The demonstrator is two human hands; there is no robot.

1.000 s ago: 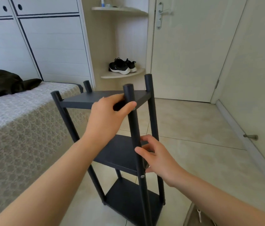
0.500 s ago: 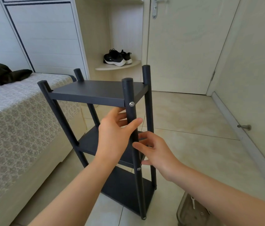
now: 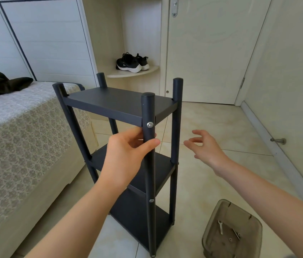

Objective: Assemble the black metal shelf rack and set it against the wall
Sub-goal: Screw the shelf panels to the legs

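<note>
My left hand [image 3: 126,155] gripped the near post [image 3: 149,174] of the black shelf rack [image 3: 120,103], just under the top screw [image 3: 149,124]. My right hand [image 3: 205,146], on that post half a second earlier, hung open beside it. The bed [image 3: 16,136] stood left of my grip, a clear tray [image 3: 209,237] of hardware lay on the tiled floor [image 3: 221,123] below right, and the door [image 3: 212,53] was beyond.

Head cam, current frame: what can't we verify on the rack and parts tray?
- Rack left-side feet: head view, hidden by the left forearm and lower shelves.
- Left hand grip on the front post: head view, fingers partly behind the post.
- Bits in the tray: head view, too small to identify; tray's near corner cut by bottom edge.
- Door handle: cut by top edge.
</note>
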